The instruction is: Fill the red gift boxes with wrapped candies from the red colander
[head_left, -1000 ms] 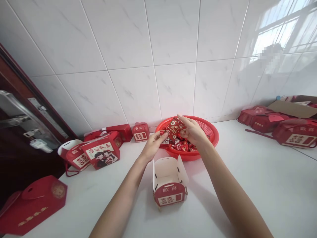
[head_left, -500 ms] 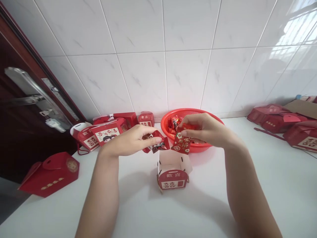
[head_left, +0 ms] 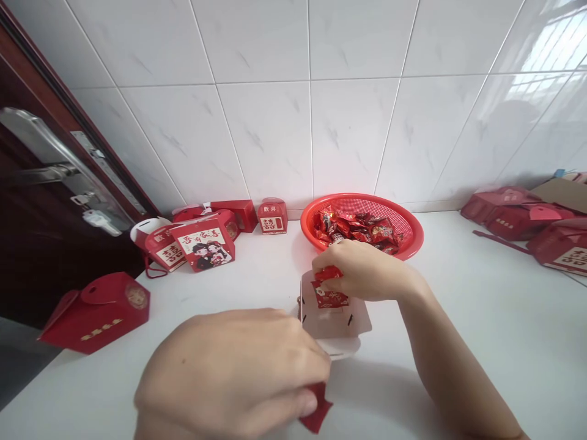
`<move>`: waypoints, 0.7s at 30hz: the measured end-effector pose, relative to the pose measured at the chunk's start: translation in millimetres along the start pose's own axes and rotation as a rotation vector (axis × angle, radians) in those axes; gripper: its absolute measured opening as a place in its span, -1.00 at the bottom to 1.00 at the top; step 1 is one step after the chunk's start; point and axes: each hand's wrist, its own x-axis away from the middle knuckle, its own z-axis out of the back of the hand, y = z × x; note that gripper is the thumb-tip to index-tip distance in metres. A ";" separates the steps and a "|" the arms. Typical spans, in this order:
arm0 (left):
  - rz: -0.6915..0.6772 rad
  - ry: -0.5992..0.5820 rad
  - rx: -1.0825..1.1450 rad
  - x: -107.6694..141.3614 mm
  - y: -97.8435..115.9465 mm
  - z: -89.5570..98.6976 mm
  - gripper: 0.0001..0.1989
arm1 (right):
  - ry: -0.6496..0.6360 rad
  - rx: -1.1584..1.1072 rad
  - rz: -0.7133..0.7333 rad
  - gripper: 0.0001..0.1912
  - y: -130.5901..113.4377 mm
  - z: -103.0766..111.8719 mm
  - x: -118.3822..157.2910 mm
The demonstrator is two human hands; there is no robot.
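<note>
A small open box [head_left: 330, 321], white inside, stands on the white table between my hands. My right hand [head_left: 351, 272] pinches red packets [head_left: 331, 294] at the box's far side, over its opening. Nearer to the camera, my left hand [head_left: 243, 373] is closed on a red wrapped candy [head_left: 316, 409], whose end sticks out below the fingers, in front of the box. Part of the box's near left side lies behind this hand. Behind the box is a red plastic basket [head_left: 415, 235] with many red wrapped candies [head_left: 362, 229].
Several red boxes [head_left: 208, 244] stand at the back left, with a larger one [head_left: 103, 311] nearer the left edge. A small red box [head_left: 272, 217] is against the tiled wall. More red boxes [head_left: 513, 214] lie at the far right.
My left hand has come nearer to the camera with its candy. My right hand has lowered its packets to the box. The box now shows more of its inside, its printed front no longer visible.
</note>
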 end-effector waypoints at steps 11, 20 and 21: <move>0.073 0.001 0.005 3.1 5.5 -6.5 -0.76 | -0.176 0.016 0.031 -0.70 -9.5 -6.4 -4.6; 0.030 0.020 0.024 2.6 -1.7 -4.9 -0.74 | -0.134 0.054 -0.017 -0.78 -7.9 -6.7 -9.3; 0.034 0.043 0.015 2.7 -1.4 -4.6 -0.73 | -0.134 0.038 -0.009 -0.78 -6.0 -6.8 -9.3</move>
